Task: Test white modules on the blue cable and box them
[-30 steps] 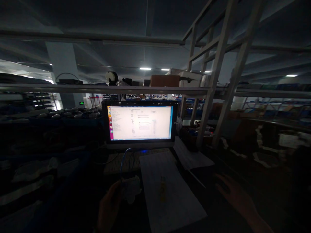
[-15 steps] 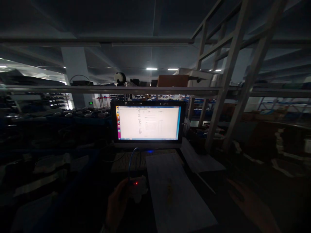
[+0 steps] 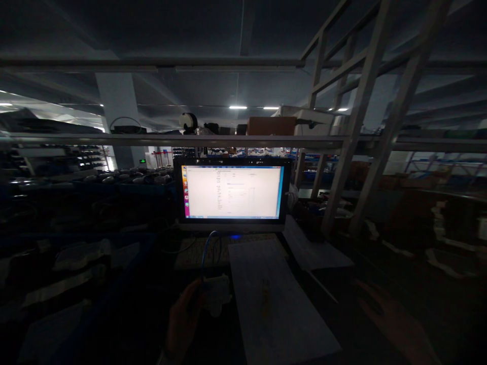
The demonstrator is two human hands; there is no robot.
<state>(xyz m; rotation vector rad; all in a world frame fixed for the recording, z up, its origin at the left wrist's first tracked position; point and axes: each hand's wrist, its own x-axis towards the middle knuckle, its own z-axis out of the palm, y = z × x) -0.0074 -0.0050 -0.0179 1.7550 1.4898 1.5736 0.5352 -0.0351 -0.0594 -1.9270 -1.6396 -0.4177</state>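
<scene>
My left hand (image 3: 184, 312) is closed round the left side of a small pale plastic device (image 3: 217, 294). A thin blue cable (image 3: 205, 253) rises from the device in a loop toward the keyboard. To the right, my right hand (image 3: 391, 317) is low over the dark desk with its fingers stretched out and apart. Nothing shows between those fingers, though deep shadow hides what is under the palm. Between the hands lies a white paper sheet (image 3: 281, 314) with a small yellowish item (image 3: 265, 296) on it.
A lit monitor (image 3: 233, 192) stands behind the keyboard (image 3: 190, 252). More papers (image 3: 319, 253) lie on the right. At the left is a blue bin (image 3: 125, 276) of pale parts. A shelf (image 3: 228, 139) carrying boxes crosses above, with a metal frame (image 3: 371, 96) to the right.
The red lights on the device have gone out. Text on the monitor looks slightly different. Both hands stay almost where they were.
</scene>
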